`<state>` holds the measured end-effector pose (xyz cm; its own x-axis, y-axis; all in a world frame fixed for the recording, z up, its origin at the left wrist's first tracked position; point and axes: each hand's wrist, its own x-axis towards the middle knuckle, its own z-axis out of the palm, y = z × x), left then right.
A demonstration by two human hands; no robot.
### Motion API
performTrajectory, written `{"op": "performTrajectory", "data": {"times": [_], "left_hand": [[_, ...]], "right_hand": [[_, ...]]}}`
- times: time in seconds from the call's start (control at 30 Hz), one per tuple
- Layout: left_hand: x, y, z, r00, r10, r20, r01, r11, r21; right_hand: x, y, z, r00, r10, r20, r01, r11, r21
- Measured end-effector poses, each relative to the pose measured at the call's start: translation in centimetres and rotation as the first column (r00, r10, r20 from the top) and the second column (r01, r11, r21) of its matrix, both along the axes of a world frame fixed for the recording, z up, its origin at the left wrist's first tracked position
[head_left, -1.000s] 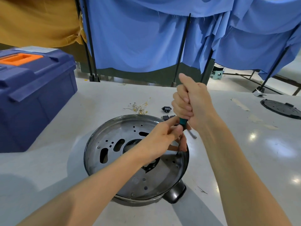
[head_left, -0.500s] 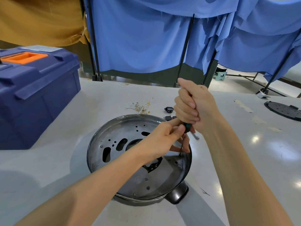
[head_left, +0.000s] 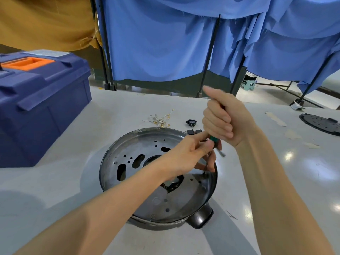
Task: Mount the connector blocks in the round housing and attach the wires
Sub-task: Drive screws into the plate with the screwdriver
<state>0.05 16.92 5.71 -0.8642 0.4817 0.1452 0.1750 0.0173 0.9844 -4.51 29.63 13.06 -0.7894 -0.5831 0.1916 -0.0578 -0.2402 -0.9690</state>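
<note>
The housing (head_left: 132,144) lies open side up in the middle of the table (head_left: 73,181), toward its near edge, with a black knob (head_left: 201,217) jutting from its near rim. A screwdriver (head_left: 214,139) stands almost upright over the housing's right side, its long axis running top to bottom and its tip down on the floor just inside the right rim. The right hand (head_left: 222,122) is fisted round the handle, thumb up. The left hand (head_left: 191,153) pinches the tool just below the green collar, its lower fingers reaching toward the tip. Two blocks (head_left: 191,122) lie on the table just beyond the far rim, the wires (head_left: 161,119) in a loose tangle beside them. A toolbox (head_left: 40,100) sits at the left edge, and a black disc (head_left: 320,123) at the right edge.
</note>
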Motion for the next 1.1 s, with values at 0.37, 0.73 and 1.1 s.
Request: {"op": "performTrajectory", "data": {"times": [0.37,0.73,1.1], "left_hand": [[0.2,-0.1,-0.6,0.998,-0.013,-0.066,0.017,0.998,0.055],[0.2,-0.2,-0.5,1.0,-0.011,-0.024,0.012,0.999,0.038],[0.2,0.0,0.0,1.0,-0.011,-0.028,0.01,0.999,-0.036]], "right_hand": [[2.4,-3.6,-3.2,0.487,-0.82,-0.301,0.785,0.562,-0.26],[0.5,-1.2,-0.9,0.949,-0.313,-0.045,0.309,0.947,-0.086],[0.3,0.2,0.0,0.997,-0.07,-0.024,0.07,0.997,0.015]]}}
